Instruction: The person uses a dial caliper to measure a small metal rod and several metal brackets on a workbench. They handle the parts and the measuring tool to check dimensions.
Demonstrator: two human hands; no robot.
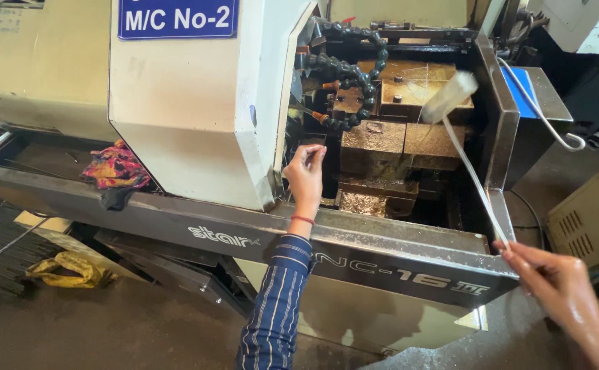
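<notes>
White brush [460, 130] gripped in raised right hand [553, 281], left hand [305, 177] pinching small metal part [311, 152].

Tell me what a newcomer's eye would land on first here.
First, the cream metal lathe housing filling the upper left, its open bay at centre showing oily brass-coloured tool blocks and a black segmented coolant hose. Next, the right hand at lower right, whose grip holds a long white brush reaching into the bay. The left hand pinches something small at the bay's edge.
</notes>
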